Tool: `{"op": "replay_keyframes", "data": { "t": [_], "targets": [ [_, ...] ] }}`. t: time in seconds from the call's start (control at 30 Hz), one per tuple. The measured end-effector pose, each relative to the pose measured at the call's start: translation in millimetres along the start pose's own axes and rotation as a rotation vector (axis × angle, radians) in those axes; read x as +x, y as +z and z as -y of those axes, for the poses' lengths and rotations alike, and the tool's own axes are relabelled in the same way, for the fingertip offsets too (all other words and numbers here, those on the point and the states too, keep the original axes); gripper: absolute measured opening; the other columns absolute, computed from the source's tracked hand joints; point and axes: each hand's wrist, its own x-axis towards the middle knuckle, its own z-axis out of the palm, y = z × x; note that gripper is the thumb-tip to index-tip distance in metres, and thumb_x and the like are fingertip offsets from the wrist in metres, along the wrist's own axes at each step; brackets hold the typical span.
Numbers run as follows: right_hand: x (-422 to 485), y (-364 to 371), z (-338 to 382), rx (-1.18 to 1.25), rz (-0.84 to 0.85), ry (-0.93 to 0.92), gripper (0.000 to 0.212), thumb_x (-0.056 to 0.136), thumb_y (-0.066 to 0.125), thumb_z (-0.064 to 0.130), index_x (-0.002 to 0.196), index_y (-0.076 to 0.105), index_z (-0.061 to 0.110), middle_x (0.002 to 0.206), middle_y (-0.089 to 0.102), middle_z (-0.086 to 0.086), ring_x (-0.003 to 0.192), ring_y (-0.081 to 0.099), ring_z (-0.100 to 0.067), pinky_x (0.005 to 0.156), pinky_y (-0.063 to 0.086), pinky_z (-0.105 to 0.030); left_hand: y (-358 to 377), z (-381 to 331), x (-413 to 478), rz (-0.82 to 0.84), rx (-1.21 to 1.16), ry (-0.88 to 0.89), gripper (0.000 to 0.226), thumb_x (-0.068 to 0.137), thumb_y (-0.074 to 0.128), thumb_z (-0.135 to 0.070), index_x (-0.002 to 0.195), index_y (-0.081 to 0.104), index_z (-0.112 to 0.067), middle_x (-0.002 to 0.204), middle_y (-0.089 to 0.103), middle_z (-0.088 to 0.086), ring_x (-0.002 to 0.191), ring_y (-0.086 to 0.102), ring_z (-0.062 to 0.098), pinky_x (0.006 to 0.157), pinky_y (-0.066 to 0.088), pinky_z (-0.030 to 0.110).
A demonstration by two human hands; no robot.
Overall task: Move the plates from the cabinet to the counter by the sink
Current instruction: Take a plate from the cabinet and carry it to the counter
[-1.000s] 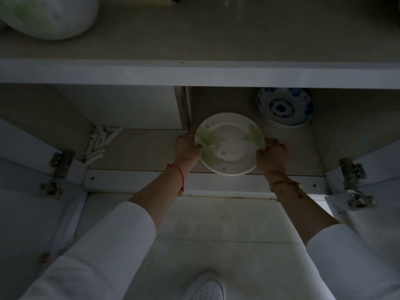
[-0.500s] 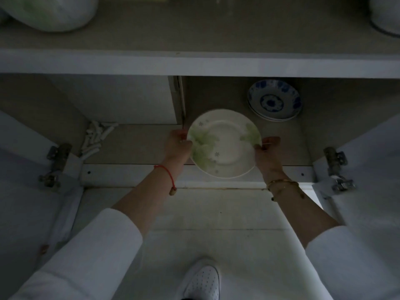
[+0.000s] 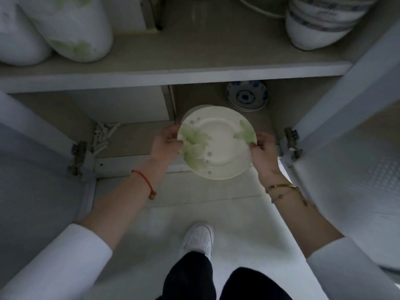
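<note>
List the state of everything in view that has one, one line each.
green-flowered plate: held level at both rims, lifted partly out past the cabinet's front edge
left hand: grip shut on the plate's left rim
right hand: grip shut on the plate's right rim
blue-patterned plates: stacked at the back of the lower shelf
left cabinet door: open
right cabinet door: open

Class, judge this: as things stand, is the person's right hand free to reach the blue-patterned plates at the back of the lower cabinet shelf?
Probably not yet. The right hand grips the rim of the white plate with green leaves, as does the left hand. The blue-patterned plates sit uncovered behind it, so only the held plate hinders.
</note>
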Motion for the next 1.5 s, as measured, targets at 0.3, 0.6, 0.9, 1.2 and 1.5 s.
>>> {"op": "replay_keyframes", "data": {
  "t": [0.3, 0.6, 0.9, 1.2, 1.5],
  "targets": [
    [-128.8, -77.2, 111.1, -0.001, -0.047, 0.061, 0.046, 0.089, 0.052, 0.003, 0.095, 0.049, 0.048, 0.091, 0.062, 0.010, 0.080, 0.062, -0.010, 0.056, 0.046, -0.011, -35.5, -90.6, -137.7, 0.039, -0.078, -0.009, 0.051, 0.081, 0.051, 0.013, 0.115, 0.064, -0.023, 0.108, 0.069, 0.003, 0.109, 0.065, 0.028, 0.080, 0.056, 0.034],
    [-293.4, -191.7, 314.6, 0.097, -0.075, 0.067, 0.035, 0.089, 0.048, -0.001, 0.113, 0.051, 0.025, 0.087, 0.057, 0.001, 0.063, 0.053, 0.007, 0.055, 0.044, -0.011, -93.3, -249.9, -328.3, 0.095, -0.115, 0.072, 0.051, 0.089, 0.055, 0.006, 0.114, 0.063, -0.038, 0.124, 0.064, -0.002, 0.118, 0.059, 0.017, 0.101, 0.052, 0.041],
    [-445.0, -304.8, 496.8, 0.265, -0.172, 0.069, 0.033, 0.090, 0.049, -0.002, 0.108, 0.057, 0.024, 0.088, 0.052, -0.008, 0.079, 0.048, -0.019, 0.068, 0.040, -0.031, -136.5, -407.0, -507.0, 0.213, -0.158, 0.226, 0.047, 0.086, 0.058, -0.002, 0.123, 0.065, -0.029, 0.111, 0.072, -0.016, 0.107, 0.067, 0.002, 0.085, 0.056, 0.022],
    [-546.6, -388.4, 565.0, 0.401, -0.413, 0.050, 0.028, 0.089, 0.055, 0.002, 0.105, 0.060, 0.025, 0.082, 0.057, 0.001, 0.083, 0.052, -0.018, 0.073, 0.040, -0.037, -120.3, -502.7, -598.6, 0.490, -0.125, 0.308, 0.045, 0.082, 0.061, -0.006, 0.123, 0.066, -0.025, 0.110, 0.074, -0.006, 0.106, 0.069, 0.011, 0.093, 0.056, 0.035],
    [-602.4, -432.7, 574.0, 0.457, -0.774, 0.080, 0.027, 0.080, 0.058, 0.011, 0.105, 0.058, 0.020, 0.091, 0.061, -0.005, 0.087, 0.056, -0.022, 0.075, 0.043, -0.038, -66.8, -549.8, -634.9, 0.834, -0.040, 0.306, 0.042, 0.087, 0.060, 0.001, 0.117, 0.069, -0.028, 0.107, 0.075, -0.006, 0.104, 0.070, 0.013, 0.084, 0.059, 0.029]
  ]
}}
